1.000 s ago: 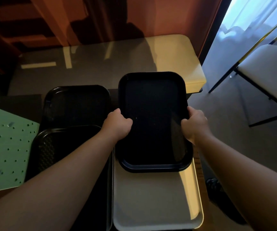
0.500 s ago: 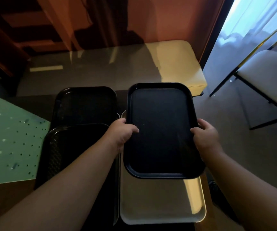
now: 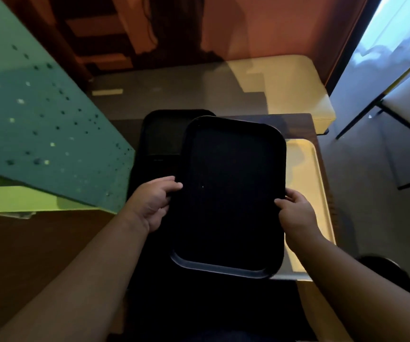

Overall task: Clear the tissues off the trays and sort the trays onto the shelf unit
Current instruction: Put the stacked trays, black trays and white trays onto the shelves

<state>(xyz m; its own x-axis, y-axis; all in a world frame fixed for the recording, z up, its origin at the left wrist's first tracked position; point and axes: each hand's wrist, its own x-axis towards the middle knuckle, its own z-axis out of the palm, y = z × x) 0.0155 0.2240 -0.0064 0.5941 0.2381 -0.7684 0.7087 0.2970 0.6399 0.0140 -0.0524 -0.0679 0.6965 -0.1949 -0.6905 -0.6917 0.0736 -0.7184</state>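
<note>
Dim room, reddish wall (image 3: pixel 260 28), bench (image 3: pixel 285 87)

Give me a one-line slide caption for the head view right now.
Both hands, left hand and right hand, grip a dark tray by its long edges above a cream tray.

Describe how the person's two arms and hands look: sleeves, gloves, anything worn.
Both forearms are bare right up to the bottom edge of the picture, with no sleeve in view. The left hand and right hand wear no gloves. No watch, ring or band shows on either wrist, though the dim light hides fine detail.
</note>
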